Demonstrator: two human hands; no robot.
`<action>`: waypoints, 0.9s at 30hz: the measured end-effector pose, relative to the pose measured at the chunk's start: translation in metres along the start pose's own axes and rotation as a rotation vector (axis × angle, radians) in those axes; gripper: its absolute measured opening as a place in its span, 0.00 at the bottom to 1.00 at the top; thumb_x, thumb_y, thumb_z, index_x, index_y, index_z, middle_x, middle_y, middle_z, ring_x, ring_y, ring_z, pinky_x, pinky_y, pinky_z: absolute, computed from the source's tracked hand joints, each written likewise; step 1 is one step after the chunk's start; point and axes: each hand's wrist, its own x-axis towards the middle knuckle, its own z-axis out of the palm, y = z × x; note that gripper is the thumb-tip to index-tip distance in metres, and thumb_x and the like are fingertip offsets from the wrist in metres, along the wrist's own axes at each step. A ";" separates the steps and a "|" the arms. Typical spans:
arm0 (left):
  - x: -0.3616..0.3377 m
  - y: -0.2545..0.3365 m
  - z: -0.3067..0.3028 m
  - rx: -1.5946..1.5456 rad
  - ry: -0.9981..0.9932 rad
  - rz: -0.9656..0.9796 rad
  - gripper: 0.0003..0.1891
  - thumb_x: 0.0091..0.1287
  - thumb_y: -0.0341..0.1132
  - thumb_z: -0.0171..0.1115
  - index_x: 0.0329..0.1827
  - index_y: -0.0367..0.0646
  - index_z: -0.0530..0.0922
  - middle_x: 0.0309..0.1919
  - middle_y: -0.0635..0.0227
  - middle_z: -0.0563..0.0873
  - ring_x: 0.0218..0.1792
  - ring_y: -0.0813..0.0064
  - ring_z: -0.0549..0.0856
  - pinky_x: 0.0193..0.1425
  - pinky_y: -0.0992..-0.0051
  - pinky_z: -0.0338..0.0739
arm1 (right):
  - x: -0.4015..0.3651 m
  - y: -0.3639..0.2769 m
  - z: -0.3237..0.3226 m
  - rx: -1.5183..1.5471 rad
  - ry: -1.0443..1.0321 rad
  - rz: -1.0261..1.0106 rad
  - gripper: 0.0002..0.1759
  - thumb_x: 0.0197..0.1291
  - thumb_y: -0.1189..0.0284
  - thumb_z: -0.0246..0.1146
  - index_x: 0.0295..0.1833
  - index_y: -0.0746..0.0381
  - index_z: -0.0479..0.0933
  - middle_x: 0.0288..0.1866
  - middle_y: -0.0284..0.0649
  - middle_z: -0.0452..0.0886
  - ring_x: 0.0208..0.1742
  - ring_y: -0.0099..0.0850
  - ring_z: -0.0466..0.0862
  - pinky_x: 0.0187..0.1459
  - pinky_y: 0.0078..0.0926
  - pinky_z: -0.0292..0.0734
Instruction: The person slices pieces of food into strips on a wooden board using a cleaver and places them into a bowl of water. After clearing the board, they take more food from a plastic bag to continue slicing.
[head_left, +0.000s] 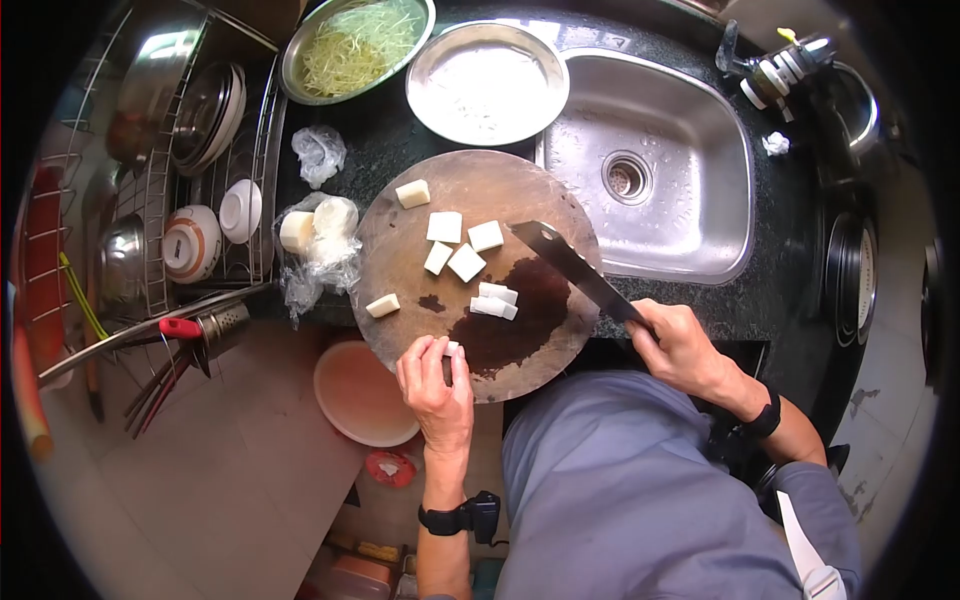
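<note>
- Kitchen corner with a dark stone surface (375,130), a round wooden board (400,250) on top; clock directions read from the board's middle.
- At 12 o'clock, just beyond the board, a wide pale bowl (480,80) with wet marks inside; at 11, a metal bowl (292,70) of thin pale-green shreds.
- At 2 o'clock, a steel sink (680,150), with a tap (780,75) farther out the same way.
- At 10 o'clock, a crumpled clear bag (319,156), then a wire rack (275,120) of bowls; nearer 9, pale chunks (297,231) in clear plastic.
- On the board, four white blocks (466,263) grouped just above the middle, a longer pale piece (412,194) towards 11, another (382,305) towards 8, and thin white slices (494,301) just below the middle, over a dark wet patch.
- Left hand (437,390) near 7 o'clock: grip pinched on a small white piece (452,349) over the board's near edge.
- Right hand (680,345) near 4 o'clock: grip clamped round the handle of a dark knife (575,265), blade across the board's right side, tip towards 10; contact with the wood impossible to tell.
</note>
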 end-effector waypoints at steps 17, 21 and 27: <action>0.034 0.026 0.031 0.000 -0.182 0.239 0.17 0.58 0.26 0.71 0.52 0.41 0.81 0.49 0.60 0.82 0.49 0.58 0.81 0.56 0.61 0.74 | -0.020 0.005 -0.003 0.023 0.064 0.006 0.04 0.59 0.85 0.59 0.39 0.69 0.71 0.26 0.52 0.74 0.25 0.51 0.77 0.27 0.40 0.69; 0.032 0.021 0.029 -0.086 -0.184 0.179 0.11 0.59 0.26 0.69 0.44 0.41 0.82 0.37 0.65 0.82 0.41 0.60 0.81 0.50 0.62 0.74 | -0.024 0.008 -0.001 0.020 0.080 0.002 0.05 0.58 0.85 0.59 0.38 0.69 0.71 0.26 0.51 0.73 0.24 0.51 0.77 0.27 0.40 0.69; 0.018 0.021 0.024 -0.080 -0.062 0.247 0.11 0.57 0.22 0.68 0.43 0.41 0.84 0.40 0.67 0.86 0.43 0.63 0.84 0.51 0.63 0.75 | -0.023 0.007 0.002 0.009 0.071 -0.043 0.07 0.57 0.85 0.60 0.42 0.69 0.74 0.27 0.51 0.75 0.27 0.51 0.79 0.27 0.41 0.72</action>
